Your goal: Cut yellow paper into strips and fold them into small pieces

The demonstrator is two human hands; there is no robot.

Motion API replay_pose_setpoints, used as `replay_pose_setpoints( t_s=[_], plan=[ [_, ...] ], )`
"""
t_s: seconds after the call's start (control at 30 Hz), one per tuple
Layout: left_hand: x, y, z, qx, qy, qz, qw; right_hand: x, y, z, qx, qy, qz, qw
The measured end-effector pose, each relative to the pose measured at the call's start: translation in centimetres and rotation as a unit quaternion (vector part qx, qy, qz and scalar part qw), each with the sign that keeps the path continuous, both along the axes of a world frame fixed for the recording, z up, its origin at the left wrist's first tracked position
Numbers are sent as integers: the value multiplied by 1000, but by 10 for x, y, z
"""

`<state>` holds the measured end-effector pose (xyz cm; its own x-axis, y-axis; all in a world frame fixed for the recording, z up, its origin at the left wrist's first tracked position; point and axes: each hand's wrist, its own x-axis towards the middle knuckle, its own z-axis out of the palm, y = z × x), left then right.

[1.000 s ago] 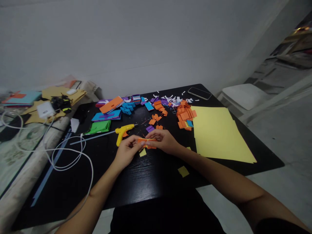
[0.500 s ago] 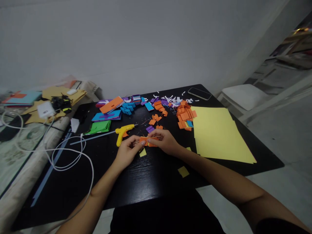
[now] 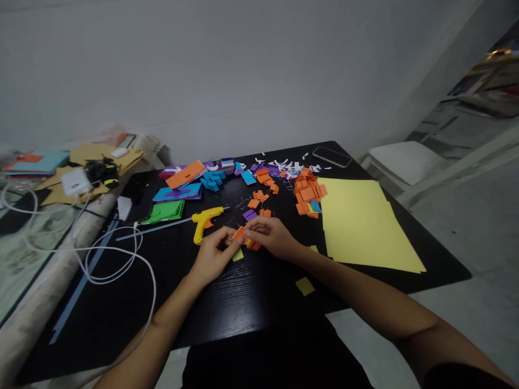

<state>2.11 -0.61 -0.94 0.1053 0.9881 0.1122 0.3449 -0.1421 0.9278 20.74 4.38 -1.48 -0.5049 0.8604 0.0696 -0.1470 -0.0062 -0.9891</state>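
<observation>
Between my two hands is a small folded orange paper piece (image 3: 239, 233) with a bit of yellow at its lower side. My left hand (image 3: 214, 253) pinches its left end between thumb and fingers. On the other end, my right hand (image 3: 272, 236) is closed, its fingers partly hiding the paper. A small yellow paper square (image 3: 238, 255) lies on the table just below the left fingertips. Left of my hands rests a yellow glue gun (image 3: 206, 220), nozzle pointing right. Another yellow square (image 3: 305, 286) lies nearer the front edge.
Large yellow sheets (image 3: 365, 224) lie on the black table (image 3: 235, 302) at right, beside an orange paper pile (image 3: 308, 189). Farther back are white scraps (image 3: 286, 167) and a phone (image 3: 332, 156). Green paper (image 3: 165, 211) and a white cable (image 3: 152, 281) are at left.
The orange piece has turned from lying roughly level to a tilt, with its left part raised and its right part lower. Both hands stay in nearly the same place.
</observation>
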Motion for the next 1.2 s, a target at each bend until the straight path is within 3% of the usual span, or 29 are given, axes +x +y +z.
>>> replay_pose_setpoints(
  t_s=[0.27,0.73,1.03,1.2],
  plan=[
    [-2,0,-3,-15,-23,27,999,1,1,-1,-33,-30,-9,999],
    [-3,-1,1,-9,15,-1,1000,1,1,-6,20,-32,3,999],
    [-3,3,1,-23,-4,-10,1000,-1,1,-8,6,-33,22,999],
    [-5,3,1,-32,24,-25,999,0,6,-3,-15,-25,-2,1000]
  ],
)
